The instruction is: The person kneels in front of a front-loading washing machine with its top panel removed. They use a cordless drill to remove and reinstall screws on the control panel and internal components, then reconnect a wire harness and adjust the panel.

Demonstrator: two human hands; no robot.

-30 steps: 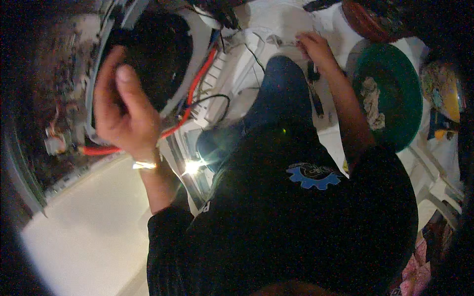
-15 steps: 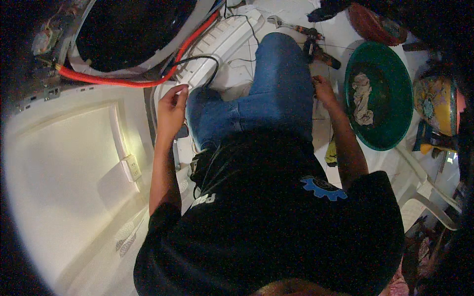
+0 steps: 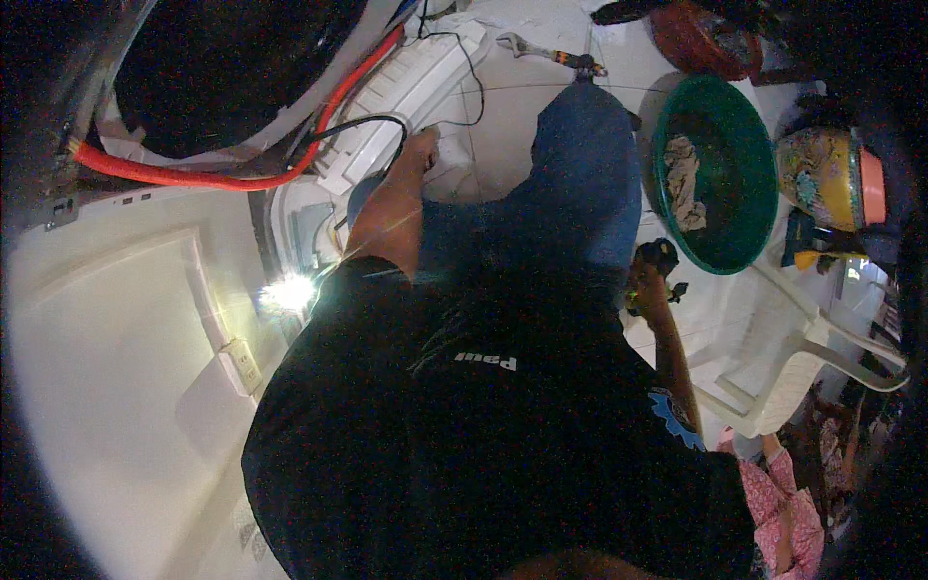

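Note:
My right hand (image 3: 652, 282) is wrapped round a black and yellow-green tool (image 3: 657, 255), which looks like a cordless drill, beside my right thigh. Low past my left knee, my left hand (image 3: 423, 152) reaches down close to a black cable (image 3: 382, 120) and a long white slatted unit (image 3: 365, 145). Its fingers are small and dim, so I cannot make out whether they hold anything. An adjustable wrench (image 3: 541, 52) lies on the tiles beyond my knees. Near my right hand stands a green basin (image 3: 764, 174) with a crumpled light cloth (image 3: 684, 184) in it.
A red hose (image 3: 193, 175) curves along a large dark round opening (image 3: 227, 72) at the upper left. A bright lamp (image 3: 290, 291) shines near a wall outlet (image 3: 239, 366). At right are a white plastic chair (image 3: 783, 391), a patterned yellow pot (image 3: 822, 174) and a person in pink (image 3: 783, 503).
My right hand has come back toward my body and taken hold of the black and yellow-green tool. My left hand has gone forward and down. My body leans over, and the lamp has come into sight.

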